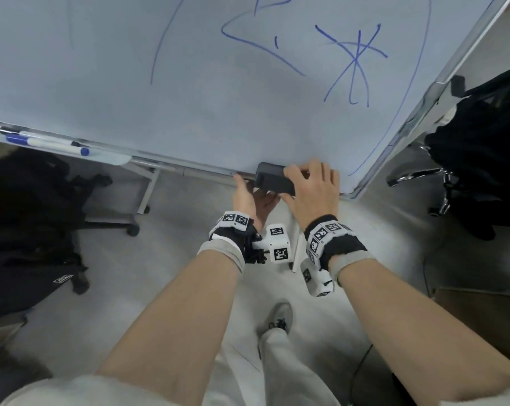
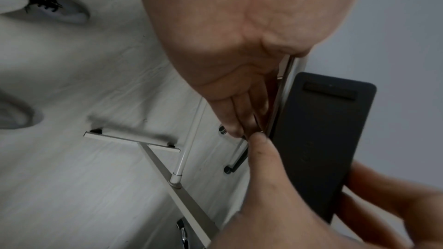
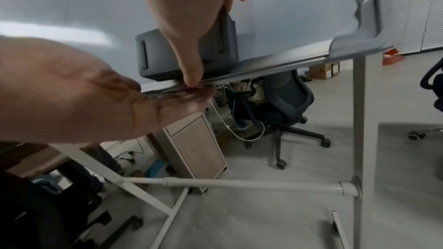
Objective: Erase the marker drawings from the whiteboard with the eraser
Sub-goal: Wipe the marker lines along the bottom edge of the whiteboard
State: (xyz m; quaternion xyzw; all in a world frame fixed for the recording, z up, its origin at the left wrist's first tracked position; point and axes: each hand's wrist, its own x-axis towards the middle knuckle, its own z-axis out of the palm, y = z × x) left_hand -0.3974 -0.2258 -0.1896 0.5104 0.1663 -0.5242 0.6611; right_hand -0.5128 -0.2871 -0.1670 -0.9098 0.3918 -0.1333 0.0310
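Note:
The whiteboard point(image 1: 160, 106) carries blue marker drawings: a star scribble point(image 1: 356, 60), a zigzag point(image 1: 256, 39) and long curved lines point(image 1: 160, 48). A dark grey eraser point(image 1: 270, 178) sits against the board's bottom edge near the right corner. My right hand point(image 1: 309, 186) grips it, thumb point(image 3: 191, 67) on the lower side and fingers over the top. My left hand point(image 1: 246, 194) lies just left of it, its straight fingers point(image 3: 182, 96) flat under the board's bottom frame point(image 3: 275, 65). The left wrist view shows the eraser point(image 2: 323, 139) end-on beside the frame.
A tray with blue markers point(image 1: 51, 143) hangs at the board's lower left. Black office chairs stand left point(image 1: 28, 218) and right point(image 1: 482, 148). The stand's legs and crossbar point(image 3: 251, 185) run below. A wooden cabinet point(image 3: 196, 149) and another chair point(image 3: 282, 105) stand behind the board.

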